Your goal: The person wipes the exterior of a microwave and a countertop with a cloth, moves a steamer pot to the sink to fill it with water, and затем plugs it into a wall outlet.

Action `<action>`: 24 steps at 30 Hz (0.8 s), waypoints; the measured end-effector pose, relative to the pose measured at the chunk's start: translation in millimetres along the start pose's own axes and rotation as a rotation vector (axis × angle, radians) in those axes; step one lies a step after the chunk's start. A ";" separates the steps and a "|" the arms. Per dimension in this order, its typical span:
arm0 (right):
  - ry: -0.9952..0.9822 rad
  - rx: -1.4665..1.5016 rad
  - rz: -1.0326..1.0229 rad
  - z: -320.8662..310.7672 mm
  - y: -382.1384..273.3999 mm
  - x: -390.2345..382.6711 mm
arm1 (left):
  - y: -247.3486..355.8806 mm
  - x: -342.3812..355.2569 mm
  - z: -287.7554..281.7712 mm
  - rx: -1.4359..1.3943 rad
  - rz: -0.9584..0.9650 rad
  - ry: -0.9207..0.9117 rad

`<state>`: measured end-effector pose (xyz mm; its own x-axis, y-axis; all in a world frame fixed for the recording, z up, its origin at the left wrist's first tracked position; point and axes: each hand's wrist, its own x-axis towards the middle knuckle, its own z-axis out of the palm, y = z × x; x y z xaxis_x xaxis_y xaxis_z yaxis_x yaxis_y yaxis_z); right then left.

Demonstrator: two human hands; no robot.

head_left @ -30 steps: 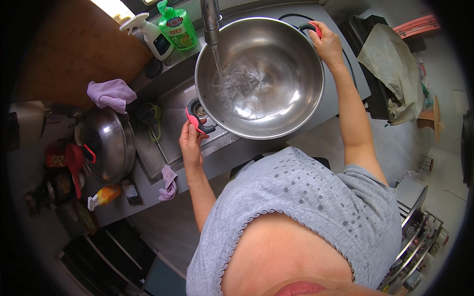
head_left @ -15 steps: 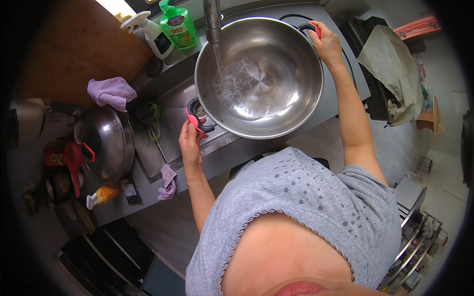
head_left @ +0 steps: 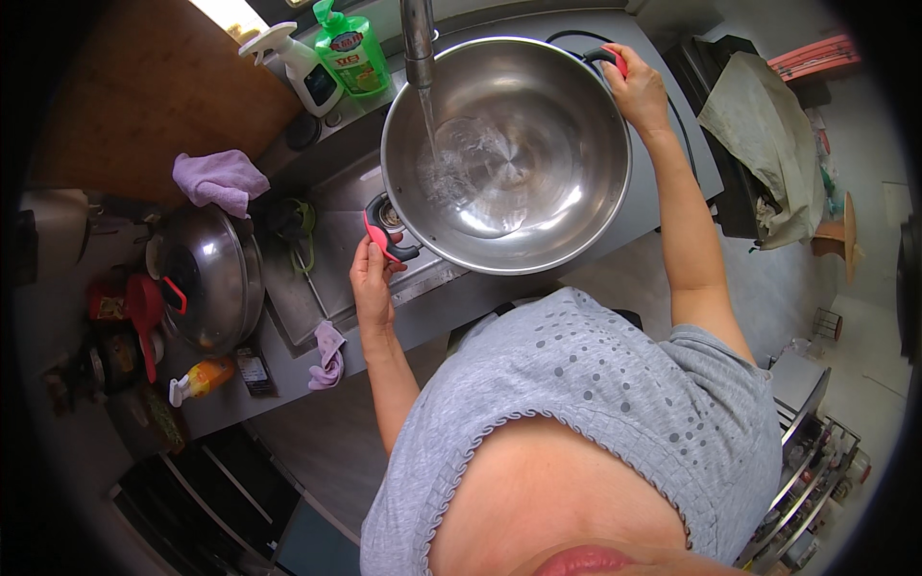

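Left hand (head_left: 373, 274): fingers closed on the pan's red-and-black near-left handle (head_left: 379, 228). Right hand (head_left: 639, 91): fingers wrapped around the matching far-right handle (head_left: 607, 58).

Edges and room: the steel pan's near rim sits close to the tabletop's near edge; its far-left rim sits under the faucet (head_left: 418, 48). A strip of tabletop (head_left: 642, 199) shows to the right of the pan.

Pan (head_left: 552, 115), one, wide and round: between the two hands, mouth up, partly over the sink's right side. Contents: water (head_left: 466, 168), fed by the stream from the faucet.

Surface: steel sink (head_left: 336, 211), left of the pan. Farther left, a domed lid (head_left: 206, 283), with a purple cloth (head_left: 221, 180) at its far side. Nearer, a second purple cloth (head_left: 327, 355) at the tabletop's near edge and an orange spray bottle (head_left: 204, 381).

Room: far left, a green pump bottle (head_left: 352, 58) beside a white-topped spray bottle (head_left: 312, 79); right, a pale cover (head_left: 759, 139).
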<state>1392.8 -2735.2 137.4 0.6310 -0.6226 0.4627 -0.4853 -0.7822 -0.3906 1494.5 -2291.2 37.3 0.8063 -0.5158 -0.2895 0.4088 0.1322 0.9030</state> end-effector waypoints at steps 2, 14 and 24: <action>-0.003 0.001 0.006 -0.2 -3.5 0.0 | -0.8 -0.2 -1.1 -0.007 -0.005 0.003; -0.004 0.005 0.006 2.6 -5.1 0.1 | 0.1 -1.0 -0.2 -0.054 -0.028 0.021; -0.010 0.004 -0.007 4.0 -8.3 0.7 | -4.7 1.5 -8.7 -0.046 -0.024 -0.003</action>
<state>1399.6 -2729.0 137.8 0.6405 -0.6165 0.4579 -0.4780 -0.7867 -0.3906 1497.5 -2285.3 29.9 0.7947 -0.5217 -0.3103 0.4476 0.1584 0.8801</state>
